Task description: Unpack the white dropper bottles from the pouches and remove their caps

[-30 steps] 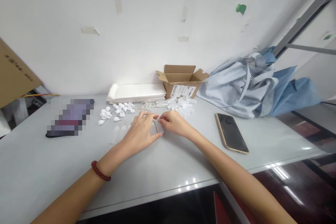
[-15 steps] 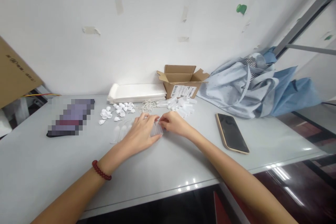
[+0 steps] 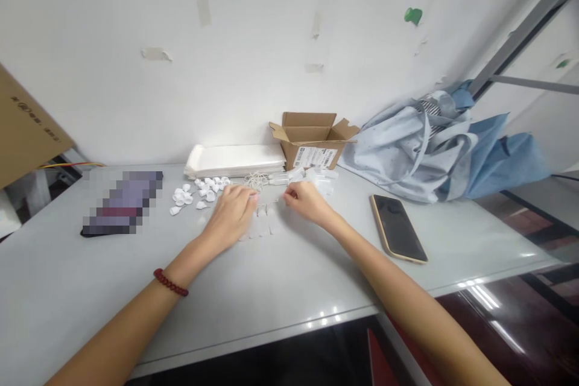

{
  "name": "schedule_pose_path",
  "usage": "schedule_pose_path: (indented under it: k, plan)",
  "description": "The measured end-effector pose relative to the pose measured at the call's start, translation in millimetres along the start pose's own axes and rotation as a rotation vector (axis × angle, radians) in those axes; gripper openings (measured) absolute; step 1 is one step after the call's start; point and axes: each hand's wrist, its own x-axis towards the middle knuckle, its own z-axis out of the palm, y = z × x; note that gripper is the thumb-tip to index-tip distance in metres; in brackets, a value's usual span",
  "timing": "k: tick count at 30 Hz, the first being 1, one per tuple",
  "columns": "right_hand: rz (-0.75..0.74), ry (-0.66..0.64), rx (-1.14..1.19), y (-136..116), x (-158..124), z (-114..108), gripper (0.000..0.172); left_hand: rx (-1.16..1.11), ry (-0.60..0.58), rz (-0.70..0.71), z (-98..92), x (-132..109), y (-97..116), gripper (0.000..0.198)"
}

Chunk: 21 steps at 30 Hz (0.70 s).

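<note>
A row of small clear plastic bottles (image 3: 263, 228) lies on the grey table between my hands. My left hand (image 3: 231, 211) rests at the left end of this row, partly covering it, with fingertips drawn together near the bottles' tops. Just to the right is my right hand (image 3: 308, 200), its thumb and fingers pinched; what they hold is too small to make out. Behind my hands lie a bundle of thin pale strings (image 3: 257, 180) and a heap of more clear bottles (image 3: 321, 180). Small white caps (image 3: 210, 186) are scattered beyond my left hand.
An open cardboard box (image 3: 312, 139) stands against the wall beside a stack of white flat packs (image 3: 237, 160). A phone (image 3: 398, 229) lies to the right, blue cloth (image 3: 407, 157) behind it. A pixelated dark device (image 3: 122, 202) is at left.
My hands have drawn apart: the left moved slightly left and back, the right slightly right and back. More of the row of clear bottles shows between them.
</note>
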Motion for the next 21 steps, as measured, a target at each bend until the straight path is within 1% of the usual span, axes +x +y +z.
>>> schedule_pose_path:
  k: [2, 5, 7, 9, 11, 13, 16, 21]
  plan:
    - [0.009, 0.066, -0.083, 5, 4, -2, 0.019, 0.056, 0.038, -0.013, -0.5, 4, -10, 0.045]
    - [0.007, 0.172, -0.32, 13, 10, -5, 0.022, 0.104, 0.062, -0.029, -1.3, 9, -23, 0.046]
    - [0.006, 0.233, -0.49, 18, 14, -6, 0.026, 0.117, 0.047, -0.028, -1.4, 10, -28, 0.046]
    - [-0.011, 0.261, -0.599, 24, 17, -6, 0.031, 0.127, 0.015, -0.022, -1.0, 11, -32, 0.046]
    - [-0.06, 0.253, -0.649, 29, 20, -6, 0.036, 0.139, -0.02, -0.016, -0.3, 12, -34, 0.045]
    - [-0.128, 0.215, -0.671, 34, 23, -6, 0.039, 0.147, -0.045, -0.02, 0.4, 12, -34, 0.044]
    - [-0.207, 0.163, -0.688, 40, 25, -4, 0.04, 0.153, -0.047, -0.033, 1.5, 11, -31, 0.042]
    - [-0.245, 0.133, -0.691, 42, 26, -6, 0.043, 0.187, -0.053, -0.047, 2.9, 11, -24, 0.042]
